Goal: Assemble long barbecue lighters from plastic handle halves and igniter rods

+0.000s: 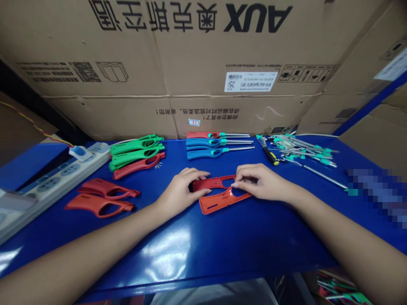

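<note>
Two halves of a gas lighter casing lie open side by side at the middle of the blue table. My left hand [182, 187] grips the left end of the farther red casing half [211, 183], thumb and fingers on either side. The nearer orange-red casing half [216, 203] rests with its hollow side up, just below the thumb. Over the right ends of both halves, my right hand [260, 182] is closed in a pinch near the trigger opening. Whatever sits between its fingertips is hidden.
Red casings [103, 199] and green casings [136, 151] lie left, by a white power strip [60, 178]. Assembled lighters [205, 144] lie at the back. Right are metal lighter tubes [305, 148] and a yellow-black screwdriver [269, 154]. A cardboard wall [190, 80] closes the back.
</note>
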`<state>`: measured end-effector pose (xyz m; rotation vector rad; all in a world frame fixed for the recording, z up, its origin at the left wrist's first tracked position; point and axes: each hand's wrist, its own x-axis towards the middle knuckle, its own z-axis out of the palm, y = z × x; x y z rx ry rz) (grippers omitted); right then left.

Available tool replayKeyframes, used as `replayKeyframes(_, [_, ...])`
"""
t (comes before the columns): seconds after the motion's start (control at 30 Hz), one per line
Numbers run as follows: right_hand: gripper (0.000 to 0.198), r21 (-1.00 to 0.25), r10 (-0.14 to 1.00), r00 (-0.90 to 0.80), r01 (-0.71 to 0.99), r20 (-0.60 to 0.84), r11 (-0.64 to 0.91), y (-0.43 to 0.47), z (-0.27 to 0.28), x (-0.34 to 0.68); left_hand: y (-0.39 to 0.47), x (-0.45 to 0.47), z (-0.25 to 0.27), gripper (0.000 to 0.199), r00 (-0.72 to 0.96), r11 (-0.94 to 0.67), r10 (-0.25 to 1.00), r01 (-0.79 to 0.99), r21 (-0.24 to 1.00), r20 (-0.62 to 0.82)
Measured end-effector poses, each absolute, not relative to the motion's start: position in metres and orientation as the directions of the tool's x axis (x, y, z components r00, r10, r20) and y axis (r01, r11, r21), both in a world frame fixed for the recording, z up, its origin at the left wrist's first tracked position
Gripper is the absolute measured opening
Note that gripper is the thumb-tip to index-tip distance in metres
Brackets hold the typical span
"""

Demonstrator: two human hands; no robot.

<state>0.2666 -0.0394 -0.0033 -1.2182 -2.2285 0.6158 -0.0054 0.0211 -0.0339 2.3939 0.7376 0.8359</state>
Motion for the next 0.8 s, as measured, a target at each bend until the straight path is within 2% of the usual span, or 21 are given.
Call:
replayKeyframes(0.13, [0.028,-0.497,0.849,-0.494,0.697,0.189,0.517,-0.041,-0.015,0.259,0.023,-0.005,-0.036,0.039,0.668,-0.73,0.623,0.312,0.608,0.406])
replayKeyframes(0.3, [0.041,-0.427,0.852,-0.482,0.739,0.207,0.521,-0.038,-0.02,0.258,0.018,-0.004,-0.031,0.035,0.656,-0.741,0.617,0.298,0.601,0.435])
replayKeyframes(0.47, [0.034,-0.362,0.864,-0.373,0.796,0.337,0.485,-0.033,-0.011,0.267,0.009,-0.006,-0.019,0.039,0.742,-0.863,0.439,0.191,0.468,0.506])
replayKeyframes(0.6, [0.022,-0.248,0.875,-0.12,0.933,0.468,0.261,-0.024,0.003,0.297,0.006,-0.006,-0.018,0.043,0.807,-0.912,0.332,0.142,0.385,0.488])
replayKeyframes(0.7, [0.017,-0.188,0.856,0.124,0.982,0.502,-0.032,-0.018,0.012,0.336,0.006,-0.007,-0.022,0.037,0.823,-0.912,0.333,0.158,0.377,0.46])
replayKeyframes(0.8, [0.019,-0.159,0.796,0.353,0.935,0.492,-0.316,-0.016,0.013,0.379,0.008,-0.007,-0.025,0.028,0.823,-0.909,0.348,0.179,0.376,0.449])
